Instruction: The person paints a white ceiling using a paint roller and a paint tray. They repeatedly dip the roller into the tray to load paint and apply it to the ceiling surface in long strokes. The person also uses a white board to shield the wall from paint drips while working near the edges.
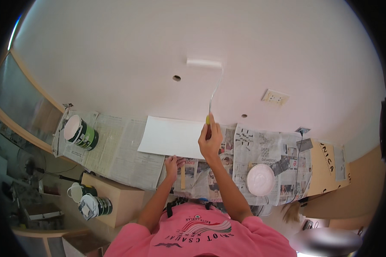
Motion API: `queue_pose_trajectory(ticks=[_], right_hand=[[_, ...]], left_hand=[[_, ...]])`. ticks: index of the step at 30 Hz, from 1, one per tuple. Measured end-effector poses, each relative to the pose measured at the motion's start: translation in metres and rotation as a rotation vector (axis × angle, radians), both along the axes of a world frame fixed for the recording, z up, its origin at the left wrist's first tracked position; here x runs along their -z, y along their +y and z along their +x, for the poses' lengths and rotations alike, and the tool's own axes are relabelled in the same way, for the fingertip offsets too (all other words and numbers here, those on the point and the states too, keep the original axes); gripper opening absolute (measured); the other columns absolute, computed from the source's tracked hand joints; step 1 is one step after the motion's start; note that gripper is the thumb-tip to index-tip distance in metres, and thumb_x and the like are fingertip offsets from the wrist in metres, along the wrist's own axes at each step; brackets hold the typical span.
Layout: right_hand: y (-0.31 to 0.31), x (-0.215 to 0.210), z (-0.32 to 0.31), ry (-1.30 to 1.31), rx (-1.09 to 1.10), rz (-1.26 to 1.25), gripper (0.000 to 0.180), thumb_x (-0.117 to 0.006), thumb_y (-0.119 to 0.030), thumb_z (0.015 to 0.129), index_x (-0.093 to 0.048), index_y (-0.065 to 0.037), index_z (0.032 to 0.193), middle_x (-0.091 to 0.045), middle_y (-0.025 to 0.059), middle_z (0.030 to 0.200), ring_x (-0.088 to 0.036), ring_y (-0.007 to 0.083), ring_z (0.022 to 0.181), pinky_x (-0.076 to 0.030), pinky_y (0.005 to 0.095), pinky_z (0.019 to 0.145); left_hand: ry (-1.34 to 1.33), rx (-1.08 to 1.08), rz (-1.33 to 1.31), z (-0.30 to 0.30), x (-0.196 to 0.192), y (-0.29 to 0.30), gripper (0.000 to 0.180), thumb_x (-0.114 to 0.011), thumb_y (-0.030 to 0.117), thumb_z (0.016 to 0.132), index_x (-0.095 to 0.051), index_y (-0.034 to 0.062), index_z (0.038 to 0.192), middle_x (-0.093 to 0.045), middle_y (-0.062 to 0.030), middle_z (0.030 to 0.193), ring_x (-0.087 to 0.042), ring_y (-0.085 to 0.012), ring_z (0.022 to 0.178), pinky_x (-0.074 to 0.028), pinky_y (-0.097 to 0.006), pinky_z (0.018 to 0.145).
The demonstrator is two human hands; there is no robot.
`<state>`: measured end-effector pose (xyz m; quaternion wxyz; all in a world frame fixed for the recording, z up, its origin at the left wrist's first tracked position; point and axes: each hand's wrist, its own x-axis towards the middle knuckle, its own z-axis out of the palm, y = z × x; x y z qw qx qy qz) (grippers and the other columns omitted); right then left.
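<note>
My right hand (210, 139) is wrapped round the yellow and dark red handle of a paint roller (204, 63). The roller's white sleeve lies against the pale wall (128, 55), up past a small round hole, and its thin wire frame runs down to my fist. On the left, my left hand (174, 166) is closed, its fingers at the near edge of a white board (169, 136); their exact hold is partly hidden. A flat wooden strip (183, 176) shows just beside these fingers. My right hand covers the board's right end.
Newspaper (128, 150) spreads below the wall. A paint bucket (83, 133) stands far left, with more tubs (96, 205) near a cardboard box (113, 201). At right are a round pale lid or dish (260, 180), a cable in a socket (303, 130) and cardboard (326, 165). A cream-coloured socket plate (275, 97) is on the wall.
</note>
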<state>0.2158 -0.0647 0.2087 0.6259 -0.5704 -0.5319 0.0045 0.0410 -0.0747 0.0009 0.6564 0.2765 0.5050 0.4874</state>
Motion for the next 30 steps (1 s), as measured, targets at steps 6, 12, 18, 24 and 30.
queue_pose_trajectory(ticks=[6, 12, 18, 24, 30], right_hand=[[-0.050, 0.106, -0.015, 0.087, -0.008, -0.353, 0.051, -0.056, 0.003, 0.093, -0.050, -0.004, 0.143, -0.050, 0.0087, 0.077, -0.047, 0.0159, 0.059, -0.041, 0.0327, 0.054], [-0.061, 0.147, -0.032, 0.149, 0.022, -0.508, 0.044, -0.057, -0.005, 0.091, -0.056, 0.000, 0.135, -0.056, 0.0145, 0.072, -0.054, 0.0244, 0.061, -0.045, 0.0386, 0.060], [-0.059, 0.149, -0.030, 0.161, 0.041, -0.460, 0.041, -0.057, -0.003, 0.090, -0.058, 0.005, 0.130, -0.058, 0.0157, 0.070, -0.058, 0.0272, 0.061, -0.047, 0.0405, 0.060], [-0.074, 0.077, -0.026, 0.128, -0.084, -0.412, 0.040, -0.058, -0.004, 0.093, -0.058, 0.000, 0.133, -0.059, 0.0101, 0.075, -0.052, 0.0151, 0.061, -0.045, 0.0298, 0.059], [-0.037, 0.031, -0.049, 0.089, -0.082, -0.225, 0.044, -0.057, -0.002, 0.094, -0.055, -0.002, 0.138, -0.051, 0.0065, 0.075, -0.047, 0.0132, 0.058, -0.040, 0.0301, 0.054]], left_hand=[[0.061, 0.008, -0.007, 0.001, -0.016, -0.008, 0.029, -0.041, 0.019, 0.107, -0.058, -0.0049, 0.103, -0.067, -0.0154, 0.100, -0.071, -0.0265, 0.091, -0.059, -0.034, 0.075], [0.089, 0.009, 0.003, -0.011, -0.011, -0.007, 0.030, -0.041, 0.019, 0.107, -0.058, -0.0050, 0.103, -0.068, -0.0166, 0.101, -0.071, -0.0258, 0.091, -0.059, -0.033, 0.076], [0.082, 0.048, -0.007, -0.013, -0.015, -0.010, 0.030, -0.042, 0.020, 0.107, -0.057, -0.0054, 0.102, -0.066, -0.0164, 0.100, -0.071, -0.0257, 0.092, -0.060, -0.030, 0.075], [0.011, 0.056, 0.007, -0.007, -0.010, -0.016, 0.031, -0.043, 0.019, 0.107, -0.058, -0.0071, 0.103, -0.068, -0.0170, 0.098, -0.071, -0.0259, 0.092, -0.060, -0.031, 0.077], [-0.055, 0.065, 0.010, -0.014, -0.004, -0.018, 0.030, -0.043, 0.019, 0.107, -0.058, -0.0066, 0.102, -0.068, -0.0179, 0.100, -0.071, -0.0245, 0.091, -0.060, -0.031, 0.079]])
